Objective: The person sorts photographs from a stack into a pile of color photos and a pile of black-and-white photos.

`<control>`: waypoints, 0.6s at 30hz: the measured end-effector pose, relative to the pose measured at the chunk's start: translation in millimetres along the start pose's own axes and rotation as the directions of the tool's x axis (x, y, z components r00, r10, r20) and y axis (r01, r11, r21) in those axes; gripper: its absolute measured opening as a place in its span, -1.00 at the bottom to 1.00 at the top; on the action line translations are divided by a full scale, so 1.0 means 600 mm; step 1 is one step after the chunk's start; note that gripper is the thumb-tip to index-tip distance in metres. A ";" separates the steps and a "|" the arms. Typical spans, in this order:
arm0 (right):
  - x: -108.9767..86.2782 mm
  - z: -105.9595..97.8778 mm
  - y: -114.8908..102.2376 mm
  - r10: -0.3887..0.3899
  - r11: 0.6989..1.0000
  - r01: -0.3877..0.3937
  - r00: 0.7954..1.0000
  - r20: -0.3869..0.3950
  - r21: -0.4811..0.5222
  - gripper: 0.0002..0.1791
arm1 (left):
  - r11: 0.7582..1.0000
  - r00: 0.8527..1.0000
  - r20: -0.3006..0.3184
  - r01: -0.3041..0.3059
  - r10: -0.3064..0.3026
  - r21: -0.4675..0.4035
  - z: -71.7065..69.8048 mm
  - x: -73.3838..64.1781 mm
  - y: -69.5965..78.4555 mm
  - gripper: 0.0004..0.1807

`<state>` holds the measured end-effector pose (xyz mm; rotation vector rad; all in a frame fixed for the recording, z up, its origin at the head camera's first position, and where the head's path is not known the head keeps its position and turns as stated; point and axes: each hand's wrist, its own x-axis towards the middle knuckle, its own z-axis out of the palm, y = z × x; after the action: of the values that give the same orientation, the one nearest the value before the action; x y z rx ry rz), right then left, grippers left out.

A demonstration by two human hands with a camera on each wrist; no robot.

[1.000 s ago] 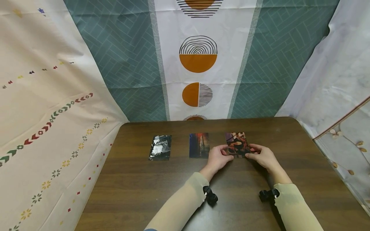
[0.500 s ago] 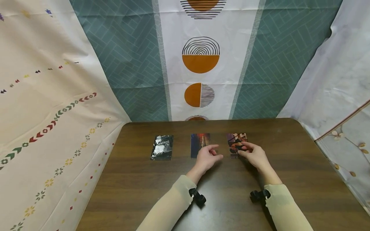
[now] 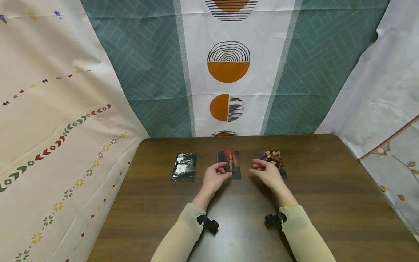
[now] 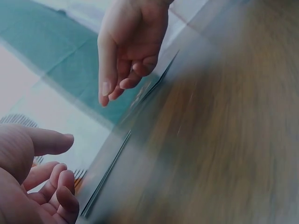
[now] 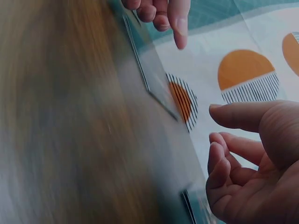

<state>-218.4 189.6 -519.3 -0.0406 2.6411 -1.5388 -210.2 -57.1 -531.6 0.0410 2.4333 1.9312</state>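
Observation:
Three picture cards lie flat in a row near the back of the table. The left card (image 3: 184, 167) is black and white and shiny. On the middle card (image 3: 233, 160) a tower stands against red and blue, and the right card (image 3: 276, 160) has dark purple and orange figures. My left hand (image 3: 212, 179) hovers at the lower left of the middle card, fingers loosely bent and holding nothing. My right hand (image 3: 270, 176) is over the lower left of the right card, thumb and fingers apart, likewise holding nothing. In the left wrist view the middle card (image 4: 107, 172) appears edge-on.
The brown wooden table (image 3: 242, 207) ends at a patterned green and white cloth (image 3: 157, 83) behind. A cream cloth (image 3: 65, 163) hangs at the left and a pale floral cloth (image 3: 379, 109) at the right. Each wrist wears a small black camera (image 3: 209, 223).
Both hands have come off the right card and moved left, the left one first. The cards keep their places on the table; the view has shifted slightly.

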 end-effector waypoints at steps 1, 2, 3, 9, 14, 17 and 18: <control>0.002 0.006 -0.003 0.001 1.000 -0.001 1.000 0.006 0.009 -0.38 | 1.000 1.000 -0.008 0.000 0.000 0.001 -0.006 0.001 -0.004 -0.46; 0.003 0.013 -0.006 0.004 1.000 -0.005 1.000 0.008 0.014 -0.39 | 1.000 1.000 -0.016 0.002 -0.002 0.001 -0.012 0.002 -0.007 -0.45; 0.005 0.020 -0.010 0.008 1.000 -0.008 1.000 0.012 0.021 -0.39 | 1.000 1.000 -0.025 0.005 -0.005 0.003 -0.017 0.002 -0.010 -0.45; 0.011 0.055 -0.020 0.037 0.997 -0.038 0.999 0.019 0.064 -0.38 | 0.999 0.998 -0.062 0.027 -0.025 0.037 -0.037 0.007 -0.018 -0.46; 0.010 0.078 -0.020 0.050 0.998 -0.050 0.999 0.005 0.031 -0.37 | 0.997 0.997 -0.071 0.039 -0.034 0.064 -0.043 0.008 -0.024 -0.47; 0.009 0.084 -0.021 0.046 0.999 -0.046 0.999 -0.010 -0.002 -0.36 | 0.995 0.996 -0.079 0.036 -0.028 0.095 -0.043 0.010 -0.028 -0.48; 0.009 0.085 -0.021 0.041 0.999 -0.041 0.999 -0.014 -0.012 -0.37 | 0.993 0.996 -0.082 0.036 -0.027 0.109 -0.043 0.010 -0.027 -0.49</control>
<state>-219.6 138.6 -533.8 0.0237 2.6443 -1.5159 -217.4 -85.4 -541.8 -0.0737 2.5737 1.8178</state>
